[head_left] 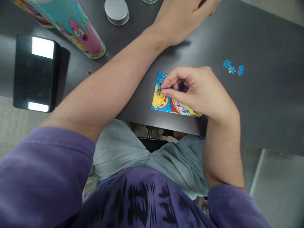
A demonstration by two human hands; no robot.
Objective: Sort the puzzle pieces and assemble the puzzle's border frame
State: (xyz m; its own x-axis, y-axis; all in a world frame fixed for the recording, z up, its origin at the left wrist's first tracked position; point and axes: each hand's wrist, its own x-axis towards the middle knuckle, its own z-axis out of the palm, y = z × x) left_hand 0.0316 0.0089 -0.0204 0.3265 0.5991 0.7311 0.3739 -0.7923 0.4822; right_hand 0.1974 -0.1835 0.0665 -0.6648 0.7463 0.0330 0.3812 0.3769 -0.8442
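A small, colourful cartoon jigsaw puzzle (159,100), its pieces joined into a rectangle, lies near the table's front edge. Over it is my right hand (201,91), thumb and forefinger pinched on a small puzzle piece (160,90) at the left part of the picture. My right hand covers much of the puzzle's upper right. My left arm reaches across the table, and my left hand (181,20) rests at the top edge of the view. Most of its fingers are cut off there, so what they hold, if anything, is hidden. Several loose blue puzzle pieces (232,69) lie to the right.
At the upper left stands a tall cartoon-printed container (89,39). Beside it are a round silver tin (116,11) and a black glossy box-like device (33,76) at the left table edge. Part of another silver lid (150,1) shows at the top. The dark table (268,95) extends right.
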